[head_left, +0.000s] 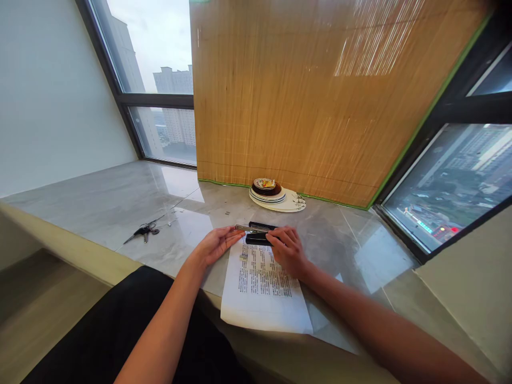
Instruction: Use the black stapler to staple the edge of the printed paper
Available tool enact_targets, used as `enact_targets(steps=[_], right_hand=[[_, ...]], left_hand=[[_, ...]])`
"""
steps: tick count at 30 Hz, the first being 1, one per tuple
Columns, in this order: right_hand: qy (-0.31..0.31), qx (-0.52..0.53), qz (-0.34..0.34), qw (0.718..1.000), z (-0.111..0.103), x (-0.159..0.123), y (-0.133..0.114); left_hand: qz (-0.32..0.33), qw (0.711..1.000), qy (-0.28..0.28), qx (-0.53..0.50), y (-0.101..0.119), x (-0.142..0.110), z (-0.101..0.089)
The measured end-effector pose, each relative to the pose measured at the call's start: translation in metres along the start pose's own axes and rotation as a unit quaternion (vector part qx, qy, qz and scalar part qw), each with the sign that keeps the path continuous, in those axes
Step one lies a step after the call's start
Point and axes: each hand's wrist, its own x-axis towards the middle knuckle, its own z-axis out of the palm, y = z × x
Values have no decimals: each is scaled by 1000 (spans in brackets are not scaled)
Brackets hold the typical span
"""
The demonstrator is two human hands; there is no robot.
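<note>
Showing a stapler [258, 239], in mid-scene, over the far end of the printed sheet [266, 312] on the grey ledge [132, 197]. Probably fairly light, stiff, hard to break; maybe slightly slippery on the smooth casing, loose at the hinge while spread apart. Best taken by the black body at the right end, with fingertips clear of any pinch between the two halves. Gripped there by the right hand [288, 248], fingers curled round. Met at the left end by the left hand [218, 245], fingers stretched and close together at the metal strip [243, 228]; cannot tell whether pinching or just touching. Looks long, narrow, black above and below, silvery between, lying roughly left to right. Too small for finer detail.
</note>
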Motion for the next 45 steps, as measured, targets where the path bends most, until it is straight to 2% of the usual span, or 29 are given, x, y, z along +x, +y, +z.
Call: enact_targets(steps=[5,7,9,12,14,16,18,20,22,23,25,28,32,34,38,40,42,45], right_hand=[[-26,-37,-89,995,-2,-5,3],[-37,-39,-97,994,-3,-7,5],[-42,-25,-72,996,-2,-8,7],[-32,24,4,999,0,-8,7],[-12,63,83,995,1,-5,6],[7,95,177,980,2,-1,5],[8,117,256,960,1,2,5],[3,128,304,944,2,4,7],[3,135,335,932,2,4,10],[4,141,347,927,3,3,11],[0,163,362,918,4,3,14],[-21,205,359,910,4,4,15],[-56,242,349,904,4,6,15],[-76,259,342,900,5,6,16],[-116,273,330,896,9,5,18],[-140,273,319,897,10,5,19],[-136,261,294,909,8,5,17],[-74,223,214,948,-1,8,8]], left_hand=[[-1,1000,-5,16,0,-1,1],[-1,1000,-8,20,0,-1,1],[3,1000,-13,27,1,-1,0],[27,998,-12,61,3,2,-7],[93,987,17,127,5,3,-11],[192,945,50,259,8,2,-14],[265,865,27,425,9,-2,-14],[274,781,-72,556,7,-6,-10],[258,721,-169,621,3,-8,-6],[252,703,-194,637,1,-8,-4],[250,687,-201,652,-4,-7,-3],[251,691,-186,651,-8,-4,-3],[245,727,-162,620,-9,-3,-2],[245,764,-133,583,-7,-4,0],[232,864,-89,438,1,-10,5],[223,895,-82,378,4,-13,8],[215,911,-86,342,2,-15,11],[192,919,-146,313,-6,-15,17]])
